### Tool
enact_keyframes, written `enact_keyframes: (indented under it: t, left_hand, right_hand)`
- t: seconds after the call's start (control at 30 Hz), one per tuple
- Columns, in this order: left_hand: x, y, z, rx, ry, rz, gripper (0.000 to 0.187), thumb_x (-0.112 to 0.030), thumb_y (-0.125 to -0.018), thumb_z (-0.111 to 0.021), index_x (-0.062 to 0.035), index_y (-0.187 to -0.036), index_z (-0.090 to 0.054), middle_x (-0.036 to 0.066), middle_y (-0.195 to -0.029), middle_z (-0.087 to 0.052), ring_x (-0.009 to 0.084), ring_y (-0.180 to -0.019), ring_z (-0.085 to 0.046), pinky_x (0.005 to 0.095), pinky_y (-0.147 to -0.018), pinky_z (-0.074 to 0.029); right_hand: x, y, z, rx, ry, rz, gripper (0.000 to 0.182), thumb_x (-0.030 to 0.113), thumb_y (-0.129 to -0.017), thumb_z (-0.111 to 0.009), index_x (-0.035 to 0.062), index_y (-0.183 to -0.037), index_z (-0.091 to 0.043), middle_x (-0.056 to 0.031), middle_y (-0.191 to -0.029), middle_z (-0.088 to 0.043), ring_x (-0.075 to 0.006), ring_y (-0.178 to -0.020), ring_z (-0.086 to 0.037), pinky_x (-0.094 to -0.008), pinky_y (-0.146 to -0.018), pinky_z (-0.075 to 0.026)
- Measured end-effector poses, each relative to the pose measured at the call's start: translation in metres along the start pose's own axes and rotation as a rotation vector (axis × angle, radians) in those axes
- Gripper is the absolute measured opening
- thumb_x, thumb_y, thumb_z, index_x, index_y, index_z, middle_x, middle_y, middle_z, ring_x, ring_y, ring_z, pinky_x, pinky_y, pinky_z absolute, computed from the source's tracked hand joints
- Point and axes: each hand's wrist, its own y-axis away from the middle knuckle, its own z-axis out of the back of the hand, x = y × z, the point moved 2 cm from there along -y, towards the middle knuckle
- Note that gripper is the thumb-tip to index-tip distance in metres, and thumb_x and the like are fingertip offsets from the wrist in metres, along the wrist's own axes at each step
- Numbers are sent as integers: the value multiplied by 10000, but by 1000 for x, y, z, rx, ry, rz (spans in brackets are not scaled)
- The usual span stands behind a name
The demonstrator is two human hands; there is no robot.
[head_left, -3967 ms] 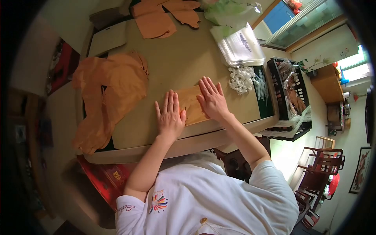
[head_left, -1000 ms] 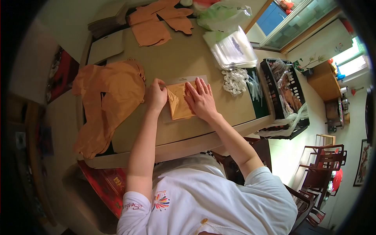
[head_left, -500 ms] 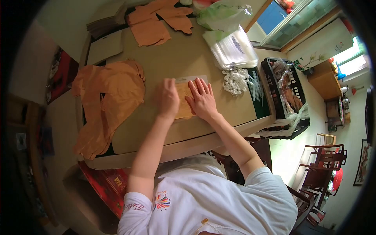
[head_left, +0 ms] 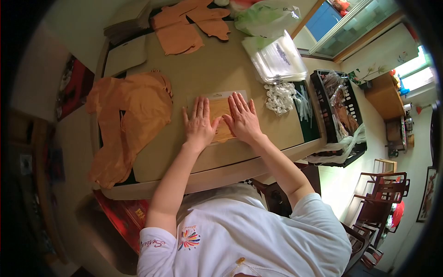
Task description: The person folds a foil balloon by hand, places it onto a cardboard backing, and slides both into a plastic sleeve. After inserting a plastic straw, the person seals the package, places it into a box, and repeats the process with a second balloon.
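Note:
Both palms press flat on a clear plastic package (head_left: 220, 115) with tan sheet material inside, lying on the brown board in the middle of the table. My left hand (head_left: 199, 124) covers its left side, fingers stretched forward. On its right side rests my right hand (head_left: 242, 119), fingers also straight, the two thumbs close together. A heap of orange-brown fabric-like pieces (head_left: 138, 106) lies to the left of my hands. Right of them is a pile of white plastic loops (head_left: 279, 98), beside some thin clear strips (head_left: 303, 108).
More orange pieces (head_left: 177, 32) lie at the table's far side, near stacked cardboard (head_left: 127, 56). A stack of clear bags (head_left: 279, 60) and a green-white plastic bag (head_left: 267, 18) sit far right. Beyond the table's right edge stands a black crate (head_left: 330, 131).
My left hand, raised and blurred before, now lies flat on the package with its fingers spread forward. My right hand has shifted slightly right and stays flat.

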Motion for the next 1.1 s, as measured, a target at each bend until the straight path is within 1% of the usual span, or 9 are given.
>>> enact_keyframes:
  t: [0.27,0.37,0.47,0.57,0.63,0.73,0.83,0.93,1.1]
  left_hand:
    - [13,6,5,-34,-67,97,722,-489,-940,-438,-37,-1473,-259,115,-1544,-251,222,-1454,-147,603,-1141,-63]
    - [11,-1,12,39,-286,255,688,-442,-943,-460,-33,-1465,-279,122,-1543,-251,235,-1453,-153,579,-1151,-72]
    - [-3,-2,23,-98,-182,49,650,-388,-943,-481,-30,-1456,-306,115,-1543,-255,258,-1449,-166,545,-1161,-94]
    - [-15,7,4,-94,-13,-320,613,-355,-945,-485,-60,-1458,-325,107,-1548,-249,274,-1446,-178,518,-1168,-105]
    - [-10,8,-4,-22,35,-305,611,-362,-942,-491,-89,-1463,-329,102,-1551,-243,276,-1447,-174,520,-1168,-103]
    - [-9,12,-8,23,30,-318,598,-365,-949,-491,-122,-1469,-324,105,-1548,-245,282,-1443,-179,526,-1164,-115]
    - [-5,9,-12,-4,46,-320,652,-439,-928,-514,-139,-1472,-319,116,-1547,-237,296,-1443,-172,545,-1155,-121]
    - [-8,11,-2,16,108,-337,763,-558,-864,-555,-169,-1475,-316,135,-1549,-220,318,-1444,-157,576,-1142,-117]
    - [-11,13,9,54,110,-366,841,-654,-801,-566,-220,-1478,-317,160,-1547,-208,342,-1443,-146,608,-1126,-112]
  right_hand:
    - [-5,2,-1,13,47,-56,668,467,-973,-380,26,-1465,-283,-132,-1537,-268,-252,-1443,-196,-515,-1158,-116]
    - [-5,1,-1,23,53,-68,667,470,-976,-363,29,-1468,-277,-124,-1543,-256,-247,-1447,-183,-518,-1158,-113]
    - [-4,1,1,34,51,-73,670,475,-977,-350,30,-1471,-269,-120,-1548,-246,-246,-1449,-177,-516,-1158,-112]
    - [-4,2,-2,33,56,-64,665,456,-973,-375,33,-1474,-262,-131,-1544,-249,-257,-1447,-182,-515,-1157,-120]
    - [-5,3,0,21,47,-58,651,406,-964,-437,44,-1476,-260,-145,-1536,-261,-270,-1445,-188,-513,-1154,-132]
    - [-7,10,10,-233,-364,-4,571,232,-899,-569,89,-1423,-396,-179,-1484,-332,-325,-1402,-268,-527,-1132,-200]
    - [-9,56,33,-184,-438,213,505,69,-801,-622,118,-1298,-550,-185,-1432,-385,-358,-1337,-349,-538,-1101,-268]
    - [-5,98,43,-75,-282,228,429,33,-776,-608,123,-1195,-622,-174,-1410,-401,-371,-1293,-388,-546,-1081,-304]
    - [3,94,44,-132,-246,129,461,28,-756,-610,158,-1198,-630,-158,-1432,-386,-376,-1327,-352,-548,-1094,-286]
